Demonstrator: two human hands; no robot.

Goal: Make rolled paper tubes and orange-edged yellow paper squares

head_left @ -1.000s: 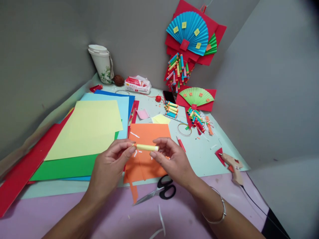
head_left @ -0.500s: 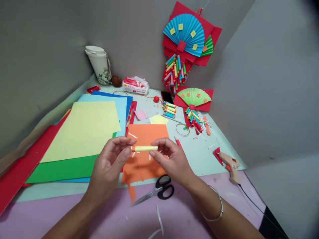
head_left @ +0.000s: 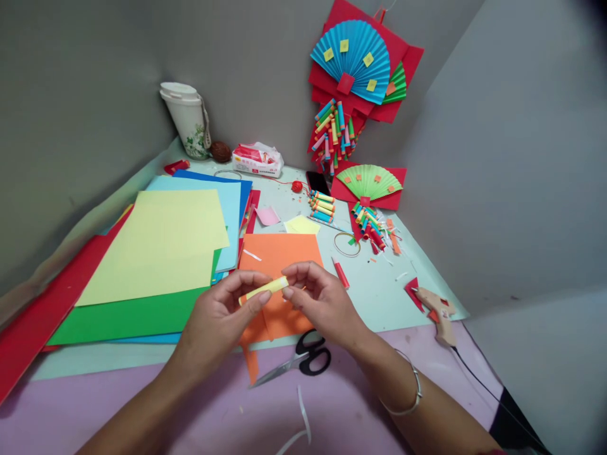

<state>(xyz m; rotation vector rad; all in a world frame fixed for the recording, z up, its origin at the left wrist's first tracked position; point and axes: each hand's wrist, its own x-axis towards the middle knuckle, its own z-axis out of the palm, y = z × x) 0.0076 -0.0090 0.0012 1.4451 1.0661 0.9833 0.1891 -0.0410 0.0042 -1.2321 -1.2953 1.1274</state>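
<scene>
A small yellow paper roll (head_left: 262, 291) with an orange band at its left end is held tilted, right end higher, between both hands. My left hand (head_left: 222, 316) pinches its lower left part between thumb and fingers. With thumb and fingertips, my right hand (head_left: 322, 300) grips the white-looking right end. Beneath them lies an orange paper sheet (head_left: 284, 249) with a thin white strip (head_left: 252, 255) on it. Black-handled scissors (head_left: 308, 360) rest just below, their blades by an orange paper strip (head_left: 250, 365).
Coloured paper sheets (head_left: 156, 234) are stacked at left. A hot glue gun (head_left: 439, 313) lies at right, near a red glue stick or pen (head_left: 340, 273). Finished rolls (head_left: 322, 207), a bangle (head_left: 348, 244), a green fan decoration (head_left: 370, 183) and a white cup (head_left: 186, 117) stand farther back.
The roll has gone from level to tilted, its left end lower. My left hand has shifted right along it, its thumb now over the roll's middle.
</scene>
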